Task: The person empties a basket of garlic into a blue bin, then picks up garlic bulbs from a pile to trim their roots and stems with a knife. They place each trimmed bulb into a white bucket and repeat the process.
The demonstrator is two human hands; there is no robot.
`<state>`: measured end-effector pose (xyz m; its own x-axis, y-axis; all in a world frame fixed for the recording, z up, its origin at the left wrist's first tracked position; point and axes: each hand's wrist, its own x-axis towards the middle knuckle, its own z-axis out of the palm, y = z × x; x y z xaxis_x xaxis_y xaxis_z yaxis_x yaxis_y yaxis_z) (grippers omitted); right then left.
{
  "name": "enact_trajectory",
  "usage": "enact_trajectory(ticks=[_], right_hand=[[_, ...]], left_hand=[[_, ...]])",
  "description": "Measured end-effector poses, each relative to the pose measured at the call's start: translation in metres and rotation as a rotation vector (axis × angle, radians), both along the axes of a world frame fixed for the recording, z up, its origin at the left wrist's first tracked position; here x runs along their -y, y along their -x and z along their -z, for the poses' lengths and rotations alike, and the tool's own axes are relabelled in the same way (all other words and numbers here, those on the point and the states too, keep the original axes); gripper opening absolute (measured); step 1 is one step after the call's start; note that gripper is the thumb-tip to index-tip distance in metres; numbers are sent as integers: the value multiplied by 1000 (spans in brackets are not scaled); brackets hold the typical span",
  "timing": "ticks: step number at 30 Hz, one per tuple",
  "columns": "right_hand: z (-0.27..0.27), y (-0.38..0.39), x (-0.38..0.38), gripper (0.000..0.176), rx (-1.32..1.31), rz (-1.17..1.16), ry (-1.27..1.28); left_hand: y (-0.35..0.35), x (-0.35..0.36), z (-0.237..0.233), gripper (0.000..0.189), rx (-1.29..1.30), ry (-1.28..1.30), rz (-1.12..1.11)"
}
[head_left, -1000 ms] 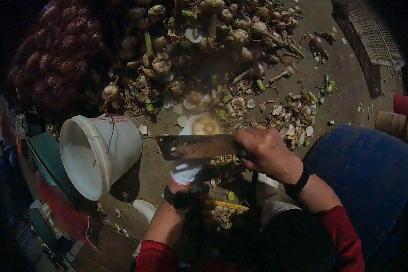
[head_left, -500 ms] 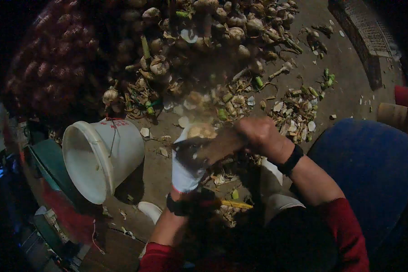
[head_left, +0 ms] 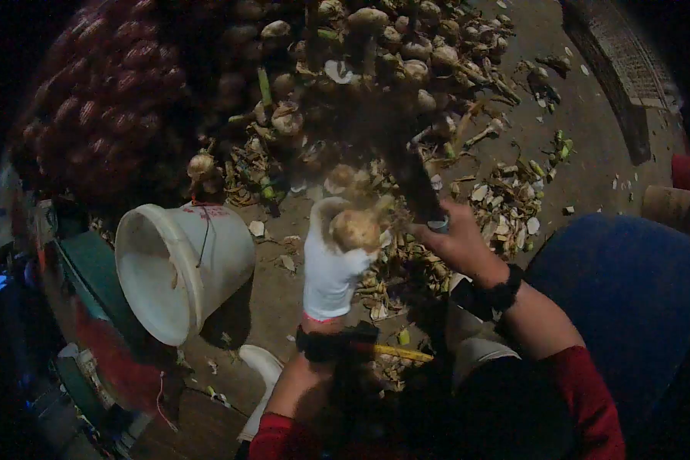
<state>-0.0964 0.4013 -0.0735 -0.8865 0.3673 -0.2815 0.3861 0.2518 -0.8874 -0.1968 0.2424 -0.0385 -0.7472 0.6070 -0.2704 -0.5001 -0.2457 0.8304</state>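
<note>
My left hand point(head_left: 333, 264), in a white glove, holds a garlic bulb point(head_left: 356, 230) near the middle of the view, root side showing. Just right of it, my bare right hand point(head_left: 464, 241) is closed round the handle end of a dark, wide-bladed tool point(head_left: 418, 180). The blade points up and away and stands apart from the bulb; its far end is lost in shadow. Another bulb point(head_left: 340, 179) lies beyond the glove. A yellow strip point(head_left: 402, 353) shows below my left hand.
A white bucket point(head_left: 226, 245) lies tipped at left, beside a green container point(head_left: 96, 268). Garlic point(head_left: 418, 50) is heaped ahead, net sacks point(head_left: 107, 100) at upper left. Trimmings point(head_left: 506, 207) litter the floor. A blue surface point(head_left: 617, 299) is at right, a crate point(head_left: 617, 61) at upper right.
The tool has swung from across my left hand to pointing up and away, uncovering the glove and bulb. My right hand has moved slightly right and down. The view has shifted a little.
</note>
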Motion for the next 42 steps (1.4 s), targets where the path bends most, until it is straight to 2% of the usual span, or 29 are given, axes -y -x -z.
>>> enact_trajectory(ticks=[1,2,3,5,7,8,10,11,12,13,14,15,16,17,21,22,24,26,27,29,30,31,33,34,35,38,40,41,42], right_hand=[[7,-4,2,33,111,-44,131],[52,-20,1,33,162,-159,41],[54,-25,-4,33,147,-169,28],[55,-41,6,36,226,-139,89],[58,-28,-1,37,202,-21,159],[46,-16,-9,37,268,-40,126],[28,-1,-17,37,276,-71,53],[28,3,-17,37,260,-79,41],[31,4,-14,36,148,-68,11],[31,5,-11,36,35,-57,-18],[22,4,-9,32,127,-40,102],[21,2,-7,32,116,-44,92],[21,0,-5,33,139,-22,101],[23,-4,-1,33,167,2,115],[14,-13,-2,37,52,145,94],[15,-11,-3,36,-37,126,-103],[13,-8,0,35,-228,123,22],[9,-1,9,35,-170,34,-155],[7,0,13,35,-143,36,-152],[-5,5,16,32,-94,118,27],[-17,7,13,29,-45,192,255],[-19,8,9,29,-51,195,245],[-22,7,5,28,101,239,499],[-23,8,6,28,95,244,497],[-25,11,10,29,70,233,415],[-28,11,17,26,-18,238,384],[-27,6,13,24,-95,251,425],[-23,-1,8,22,-221,13,86],[-22,-5,7,22,-338,-225,-254]], left_hand=[[-4,4,2,53,1,4,-4],[-10,10,9,53,142,-90,-50],[-11,14,18,52,270,-196,-97],[-21,48,31,54,11,233,57],[-27,71,1,46,-156,471,511],[-16,73,-9,46,-168,478,508],[9,71,-25,31,-551,564,949],[23,63,-31,28,-755,728,670],[44,48,-31,30,-504,688,362],[78,36,-17,34,-980,796,201],[104,18,-11,45,-994,809,21],[128,-2,-1,48,-1100,826,-27],[147,-17,13,56,-1085,1024,109],[157,-27,40,58,-1256,1166,106],[119,-28,46,53,-1028,1065,117],[98,-20,48,50,-891,959,167],[49,-6,55,47,-696,832,212],[12,-2,52,45,-509,578,156],[4,-3,40,45,-484,579,167],[-4,-4,15,47,-108,645,261],[-3,-2,19,58,-242,453,315],[-5,-3,18,58,-249,443,316],[-14,-4,9,72,-994,930,353],[-13,0,16,82,-1053,857,313],[-12,-1,15,82,-1062,854,310],[-18,5,21,71,-291,360,198],[-17,3,20,70,-279,313,178],[-16,3,19,69,-260,267,159],[-12,16,35,66,-222,337,326]])
